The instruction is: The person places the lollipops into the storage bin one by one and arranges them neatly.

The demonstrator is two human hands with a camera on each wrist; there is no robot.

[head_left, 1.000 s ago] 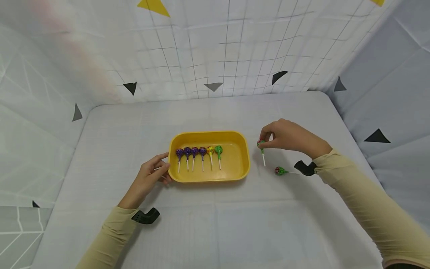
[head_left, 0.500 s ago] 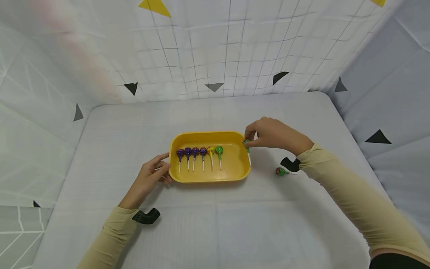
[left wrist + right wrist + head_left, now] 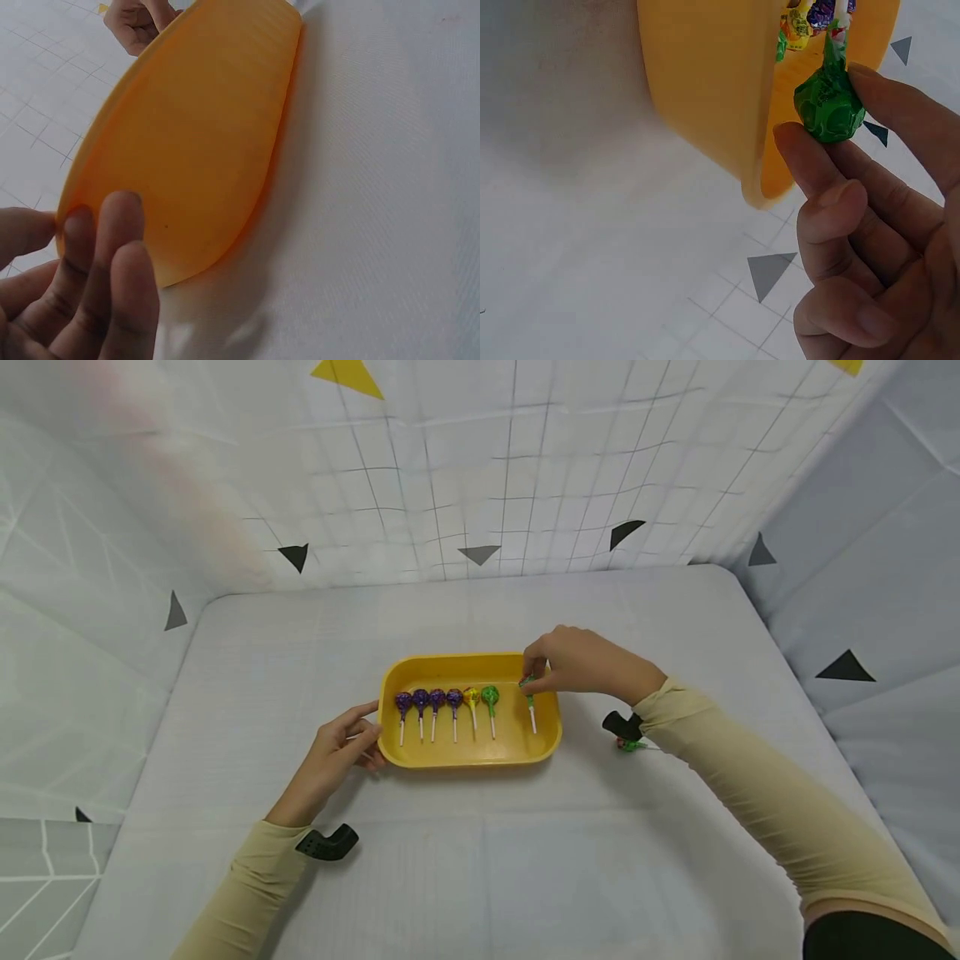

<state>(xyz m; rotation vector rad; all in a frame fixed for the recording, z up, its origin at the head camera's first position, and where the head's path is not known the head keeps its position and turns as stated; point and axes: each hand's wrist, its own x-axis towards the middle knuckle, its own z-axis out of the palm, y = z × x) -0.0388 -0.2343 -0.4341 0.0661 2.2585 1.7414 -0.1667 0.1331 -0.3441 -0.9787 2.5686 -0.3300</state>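
A yellow tray (image 3: 465, 760) stands mid-table with a row of wrapped lollipops in its left and middle part: several purple ones (image 3: 437, 697), a yellow one (image 3: 471, 695) and a green one (image 3: 490, 695). My left hand (image 3: 330, 756) pinches the tray's left rim between thumb and fingers; the left wrist view has the fingertips (image 3: 124, 217) against the outer wall. Over the tray's right end, my right hand (image 3: 581, 664) holds a green lollipop (image 3: 829, 109) by its wrapped head, white stick pointing toward the person in the head view. Whether the stick touches the tray floor cannot be told.
Another green-and-red lollipop (image 3: 628, 744) lies on the white tablecloth (image 3: 480, 860) right of the tray, partly hidden by the black wrist camera (image 3: 622, 725). Behind the table hangs a white sheet (image 3: 480, 468) with grid lines and triangles.
My right hand has moved left from beside the tray, across its right rim, to above its inside, carrying the green lollipop. The left hand and the tray have stayed in place.
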